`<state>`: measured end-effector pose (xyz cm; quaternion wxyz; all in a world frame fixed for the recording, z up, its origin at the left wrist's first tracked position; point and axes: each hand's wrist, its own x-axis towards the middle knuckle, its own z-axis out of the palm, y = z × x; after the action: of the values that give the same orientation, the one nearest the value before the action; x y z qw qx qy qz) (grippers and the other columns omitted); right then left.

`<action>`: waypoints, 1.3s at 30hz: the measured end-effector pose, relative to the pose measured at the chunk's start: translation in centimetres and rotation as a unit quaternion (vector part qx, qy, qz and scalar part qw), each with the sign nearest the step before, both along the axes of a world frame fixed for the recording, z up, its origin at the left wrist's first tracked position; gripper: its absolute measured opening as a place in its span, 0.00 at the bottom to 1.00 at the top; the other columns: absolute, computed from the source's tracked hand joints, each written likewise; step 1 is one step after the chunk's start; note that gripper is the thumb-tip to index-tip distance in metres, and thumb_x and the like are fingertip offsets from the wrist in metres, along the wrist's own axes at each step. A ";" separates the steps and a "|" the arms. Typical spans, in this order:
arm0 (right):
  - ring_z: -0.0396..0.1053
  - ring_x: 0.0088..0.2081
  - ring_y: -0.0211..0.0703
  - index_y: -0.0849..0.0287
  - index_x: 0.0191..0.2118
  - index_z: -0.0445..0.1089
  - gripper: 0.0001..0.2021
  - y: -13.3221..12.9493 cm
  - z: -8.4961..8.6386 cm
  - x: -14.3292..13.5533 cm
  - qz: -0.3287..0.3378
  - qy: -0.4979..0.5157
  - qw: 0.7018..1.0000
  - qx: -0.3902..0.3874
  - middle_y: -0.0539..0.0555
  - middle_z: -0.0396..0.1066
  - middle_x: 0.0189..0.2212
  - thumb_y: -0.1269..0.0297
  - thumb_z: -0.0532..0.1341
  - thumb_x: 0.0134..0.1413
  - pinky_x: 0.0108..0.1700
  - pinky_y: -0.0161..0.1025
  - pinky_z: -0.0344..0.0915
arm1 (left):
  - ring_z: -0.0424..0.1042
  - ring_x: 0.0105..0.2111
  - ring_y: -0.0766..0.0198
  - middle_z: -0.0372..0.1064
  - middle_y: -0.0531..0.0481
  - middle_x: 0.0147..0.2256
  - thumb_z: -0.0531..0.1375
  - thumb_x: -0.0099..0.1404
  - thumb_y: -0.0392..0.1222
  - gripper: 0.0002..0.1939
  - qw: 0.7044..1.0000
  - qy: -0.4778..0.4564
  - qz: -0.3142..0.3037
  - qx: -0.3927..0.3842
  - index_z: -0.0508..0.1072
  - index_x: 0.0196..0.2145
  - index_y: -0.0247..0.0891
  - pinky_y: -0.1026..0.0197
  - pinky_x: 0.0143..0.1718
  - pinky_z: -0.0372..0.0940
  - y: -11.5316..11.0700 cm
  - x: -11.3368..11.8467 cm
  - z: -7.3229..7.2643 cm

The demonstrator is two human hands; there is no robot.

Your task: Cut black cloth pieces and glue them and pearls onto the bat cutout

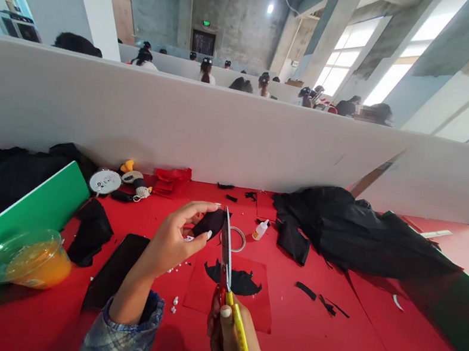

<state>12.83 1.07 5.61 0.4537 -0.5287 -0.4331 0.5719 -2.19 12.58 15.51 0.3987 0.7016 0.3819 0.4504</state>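
Observation:
My left hand [175,238] pinches a small rounded piece of black fabric [209,224] between thumb and fingers, above the red table. In my right hand [229,335] is a pair of scissors [227,253] with yellow and red handles, blades pointing up and away. The blades stand at the right edge of the fabric piece; whether they touch it I cannot tell. Below them, a jagged black fabric shape [243,282] lies on a red square sheet [262,313]. Behind the scissors is a roll of tape [237,240], with a small white bottle [260,229] beside it.
A black phone [115,269] and a clear plastic cup [26,260] with orange contents sit at left, by a green divider [63,194]. Black cloth [344,225] is heaped at back right. Black scraps [305,290] lie at right, white beads [174,304] near the middle. A white partition [224,131] stands behind.

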 end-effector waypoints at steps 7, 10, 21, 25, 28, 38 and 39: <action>0.52 0.13 0.28 0.57 0.28 0.58 0.28 -0.1 0.7 -0.3 0.008 0.055 0.998 -0.037 0.44 0.58 0.19 0.31 0.55 0.47 0.14 0.28 0.53 | 0.73 0.45 0.60 0.68 0.46 0.54 0.58 0.58 0.33 0.21 1.000 0.007 -0.007 0.008 0.70 0.50 0.41 0.61 0.39 0.70 0.2 -0.3 -0.2; 0.54 0.13 0.28 0.57 0.27 0.58 0.27 -0.1 0.4 -0.1 0.016 0.064 0.997 -0.036 0.45 0.58 0.19 0.34 0.56 0.50 0.14 0.27 0.54 | 0.73 0.45 0.60 0.69 0.46 0.53 0.58 0.58 0.32 0.21 1.000 0.010 -0.011 0.003 0.70 0.50 0.41 0.61 0.39 0.71 0.3 -0.5 -0.3; 0.51 0.11 0.28 0.56 0.28 0.57 0.28 1.5 1.6 -0.9 0.063 -0.013 0.998 -0.016 0.42 0.55 0.15 0.31 0.52 0.50 0.11 0.27 0.49 | 0.71 0.49 0.57 0.68 0.46 0.55 0.59 0.58 0.34 0.21 1.000 0.023 0.002 -0.019 0.70 0.50 0.42 0.60 0.41 0.70 1.0 -2.2 -0.6; 0.53 0.09 0.28 0.55 0.27 0.56 0.29 3.4 2.9 -1.6 0.087 -0.057 0.995 -0.004 0.42 0.57 0.14 0.30 0.52 0.48 0.10 0.27 0.49 | 0.72 0.46 0.58 0.67 0.44 0.56 0.60 0.58 0.35 0.22 0.999 0.014 0.044 -0.022 0.70 0.52 0.41 0.57 0.43 0.70 1.9 -3.8 -1.2; 0.55 0.08 0.30 0.56 0.24 0.56 0.31 5.2 3.1 -1.9 0.092 -0.066 0.993 -0.033 0.44 0.59 0.13 0.28 0.50 0.46 0.09 0.28 0.49 | 0.72 0.46 0.58 0.67 0.43 0.55 0.61 0.58 0.37 0.22 0.997 0.005 0.073 -0.012 0.70 0.52 0.40 0.53 0.48 0.68 2.5 -5.1 -1.6; 0.58 0.12 0.34 0.56 0.30 0.62 0.23 7.9 4.0 9.7 -0.135 -0.269 0.953 0.018 0.49 0.68 0.20 0.38 0.54 0.49 0.13 0.32 0.56 | 0.76 0.34 0.62 0.73 0.47 0.41 0.64 0.54 0.37 0.20 0.982 0.063 -0.083 -0.155 0.66 0.44 0.41 0.61 0.34 0.69 2.7 -6.6 -2.5; 0.62 0.14 0.38 0.57 0.31 0.63 0.20 7.1 3.6 12.0 -0.160 -0.324 0.932 -0.004 0.52 0.70 0.21 0.42 0.53 0.51 0.15 0.34 0.59 | 0.76 0.32 0.63 0.73 0.50 0.37 0.64 0.53 0.36 0.20 0.978 0.070 -0.100 -0.168 0.64 0.43 0.41 0.62 0.33 0.68 2.9 -6.2 -3.0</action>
<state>24.80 8.20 9.22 0.3720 -0.7496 -0.4638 0.2907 -8.40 15.53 12.51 0.5265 0.6890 0.4070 0.2870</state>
